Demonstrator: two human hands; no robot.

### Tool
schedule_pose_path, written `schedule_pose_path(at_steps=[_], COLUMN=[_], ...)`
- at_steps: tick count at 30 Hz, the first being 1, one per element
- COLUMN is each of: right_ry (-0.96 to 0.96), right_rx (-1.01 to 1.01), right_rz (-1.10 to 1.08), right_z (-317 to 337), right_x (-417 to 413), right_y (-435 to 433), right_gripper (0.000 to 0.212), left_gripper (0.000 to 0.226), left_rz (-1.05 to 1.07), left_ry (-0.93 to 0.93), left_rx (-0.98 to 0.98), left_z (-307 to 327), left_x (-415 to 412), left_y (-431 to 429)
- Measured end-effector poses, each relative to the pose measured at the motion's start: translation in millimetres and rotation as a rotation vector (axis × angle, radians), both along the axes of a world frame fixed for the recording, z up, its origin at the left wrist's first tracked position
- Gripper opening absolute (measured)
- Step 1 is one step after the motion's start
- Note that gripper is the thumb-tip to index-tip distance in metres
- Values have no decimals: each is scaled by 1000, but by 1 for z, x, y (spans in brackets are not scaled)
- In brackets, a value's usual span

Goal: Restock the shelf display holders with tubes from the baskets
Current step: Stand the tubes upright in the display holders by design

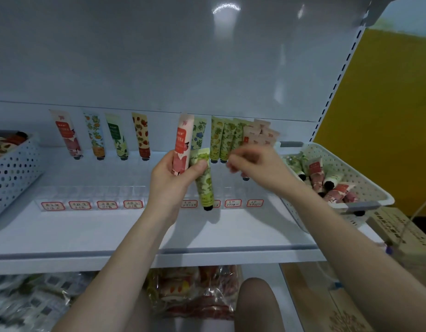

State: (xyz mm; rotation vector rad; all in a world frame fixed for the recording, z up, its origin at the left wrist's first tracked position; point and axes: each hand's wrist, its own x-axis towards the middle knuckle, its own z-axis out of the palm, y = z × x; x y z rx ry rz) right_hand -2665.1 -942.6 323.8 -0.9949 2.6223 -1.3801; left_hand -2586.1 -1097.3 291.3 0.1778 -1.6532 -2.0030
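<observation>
Knee (255, 305) pokes up at the bottom, with bagged packets (195, 291) on the lower level beside it. Up on the shelf (111, 236), the left hand (169, 180) grips two at once: a pink tube (182, 144) upright and a green tube (204, 183) hanging cap-down. The right hand (252, 164) is blurry with curled fingers, so I can't tell if it's holding anything. Both hands block the middle clear holders (92, 195). The right basket (375, 202) has more tubes in it, and the left basket (13, 173) sits at the far edge.
</observation>
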Motion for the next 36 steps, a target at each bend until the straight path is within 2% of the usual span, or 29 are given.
schedule_pose_path(at_steps=[1,4,11,18,20,23,26,32,36], right_ry=[-57,-179,-236,-304,-286,-263,-235,-105,-6], right_rx=[-18,-63,-187,-150,-139,-153,-140,-169,-123], right_rz=[51,137,170,148,140,123,100,-139,-272], right_z=[-6,-21,-29,-32,-31,-29,-21,15,38], right_x=[8,23,39,42,42,41,38,4,-23], right_y=[3,6,2,6,7,6,7,13,6], right_gripper=[6,15,20,13,6,7,23,22,24], left_gripper=[19,17,8,12,14,13,7,21,25], left_rz=[-2,-2,26,60,76,82,112,116,47], left_ry=[10,35,48,27,21,21,-2,-104,-209], left_rx=[2,-16,-4,-105,-162,-220,-244,-302,-234], left_z=[2,7,10,5,4,0,-7,-31,-50], left_x=[1,5,9,10,10,9,7,8,7], left_y=[2,9,16,17,18,22,20,13,15])
